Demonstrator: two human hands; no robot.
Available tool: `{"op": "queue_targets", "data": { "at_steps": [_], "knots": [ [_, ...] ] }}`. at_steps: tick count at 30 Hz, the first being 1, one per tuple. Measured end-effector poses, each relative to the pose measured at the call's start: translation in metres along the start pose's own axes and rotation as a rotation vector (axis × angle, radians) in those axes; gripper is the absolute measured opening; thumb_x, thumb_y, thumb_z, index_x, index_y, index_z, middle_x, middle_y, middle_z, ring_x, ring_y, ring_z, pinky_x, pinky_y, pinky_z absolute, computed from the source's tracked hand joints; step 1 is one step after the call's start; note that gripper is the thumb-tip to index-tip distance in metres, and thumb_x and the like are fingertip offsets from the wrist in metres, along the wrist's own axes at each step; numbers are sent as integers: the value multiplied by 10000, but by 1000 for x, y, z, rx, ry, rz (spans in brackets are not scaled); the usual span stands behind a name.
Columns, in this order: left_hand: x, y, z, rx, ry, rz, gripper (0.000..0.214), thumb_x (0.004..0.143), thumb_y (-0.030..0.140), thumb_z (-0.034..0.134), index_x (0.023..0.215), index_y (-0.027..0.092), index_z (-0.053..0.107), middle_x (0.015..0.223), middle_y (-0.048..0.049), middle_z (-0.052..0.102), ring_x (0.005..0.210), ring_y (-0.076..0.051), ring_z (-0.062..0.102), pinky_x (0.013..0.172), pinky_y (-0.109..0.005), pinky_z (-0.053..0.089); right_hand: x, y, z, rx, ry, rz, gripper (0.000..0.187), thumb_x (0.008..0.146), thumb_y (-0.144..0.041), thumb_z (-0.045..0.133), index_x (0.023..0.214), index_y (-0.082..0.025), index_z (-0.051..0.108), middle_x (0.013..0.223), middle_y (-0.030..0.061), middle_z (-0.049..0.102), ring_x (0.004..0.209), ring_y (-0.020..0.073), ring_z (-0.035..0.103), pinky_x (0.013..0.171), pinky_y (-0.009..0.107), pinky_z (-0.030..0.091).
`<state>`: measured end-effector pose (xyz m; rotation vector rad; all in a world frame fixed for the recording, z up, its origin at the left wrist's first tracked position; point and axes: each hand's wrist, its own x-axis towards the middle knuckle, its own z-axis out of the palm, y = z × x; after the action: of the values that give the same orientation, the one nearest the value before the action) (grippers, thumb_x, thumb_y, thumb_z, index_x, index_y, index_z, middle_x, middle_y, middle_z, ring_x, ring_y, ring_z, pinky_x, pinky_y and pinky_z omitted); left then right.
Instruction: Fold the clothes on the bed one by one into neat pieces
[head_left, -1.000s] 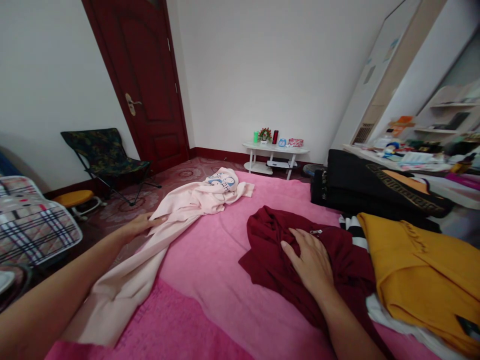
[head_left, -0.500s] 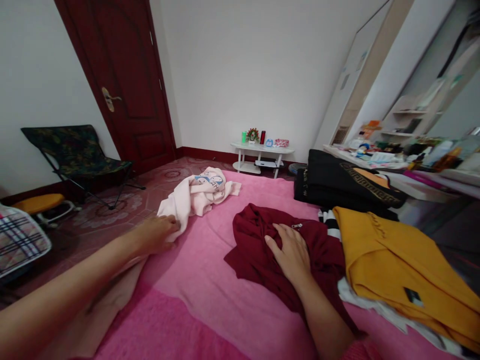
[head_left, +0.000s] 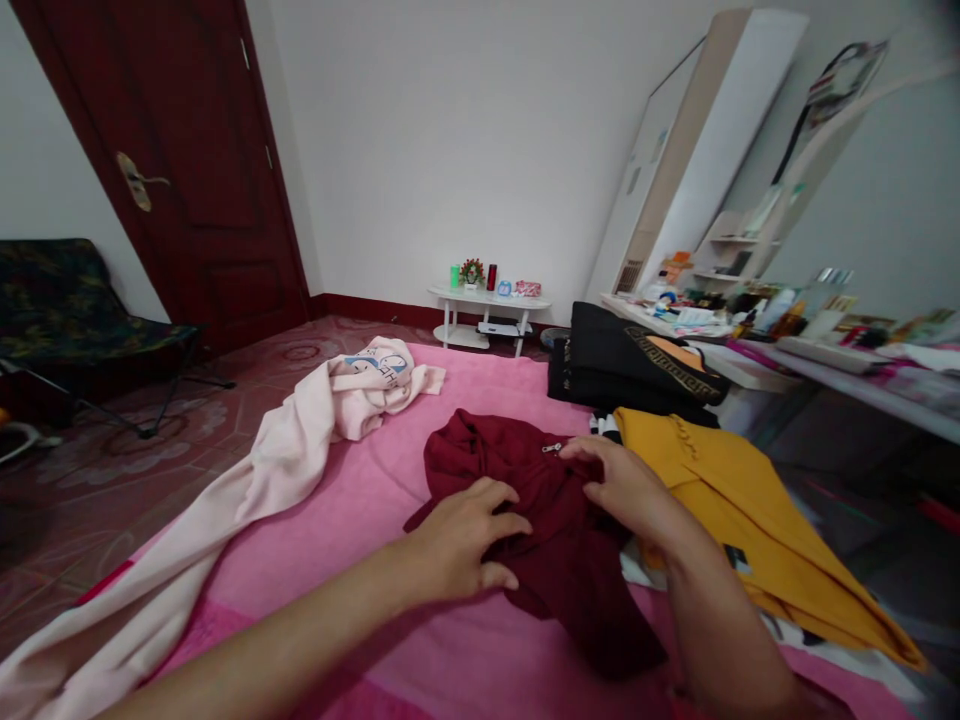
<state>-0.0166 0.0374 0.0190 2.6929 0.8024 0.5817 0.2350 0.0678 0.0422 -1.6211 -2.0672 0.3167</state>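
Note:
A crumpled maroon garment (head_left: 547,560) with a small silver zipper pull (head_left: 552,449) lies in front of me on the pink bedding (head_left: 382,510). My left hand (head_left: 465,535) rests over its left side, fingers spread and loosely bent. Near the zipper pull, my right hand (head_left: 619,485) touches the garment's upper right, its thumb and fingers curved but apart. To the left stretches a pale pink garment (head_left: 289,450) with a blue print at its far end; neither hand touches it.
Folded yellow clothing (head_left: 720,500) lies on the right, with folded black clothing (head_left: 637,360) behind it. A cluttered dressing table (head_left: 750,365) stands at the right. Beyond the bed are a small white table (head_left: 491,298), a camouflage chair (head_left: 82,300) and a dark red door (head_left: 172,150).
My left hand has left the pale pink garment and come right onto the maroon one. My right hand has shifted toward the garment's upper right edge. The view has turned right.

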Motion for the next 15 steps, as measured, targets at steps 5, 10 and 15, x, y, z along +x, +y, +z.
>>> {"op": "queue_targets", "data": {
  "at_steps": [5, 10, 15],
  "knots": [
    [-9, -9, 7, -100, 64, -69, 80, 808, 273, 667, 824, 197, 646, 861, -42, 607, 895, -198, 531, 761, -287, 433, -7, 5, -1, -285, -63, 156, 485, 549, -61, 588, 957, -290, 717, 1199, 26, 605, 1006, 228, 610, 785, 298, 459],
    [-27, 23, -30, -469, 200, -108, 211, 859, 334, 616, 740, 160, 600, 753, -18, 563, 702, -130, 524, 626, -244, 381, -1, -17, -7, 94, -68, 136, 280, 639, -95, 533, 809, -226, 711, 751, 6, 681, 733, 177, 623, 657, 263, 447],
    [-44, 66, -84, -575, -17, -39, 178, 830, 331, 657, 777, 161, 663, 731, -10, 570, 667, -109, 529, 608, -218, 389, -16, -57, -43, 610, -204, -10, 62, 654, -214, 658, 707, -183, 651, 881, 27, 686, 755, 154, 609, 690, 253, 471]
  ]
}}
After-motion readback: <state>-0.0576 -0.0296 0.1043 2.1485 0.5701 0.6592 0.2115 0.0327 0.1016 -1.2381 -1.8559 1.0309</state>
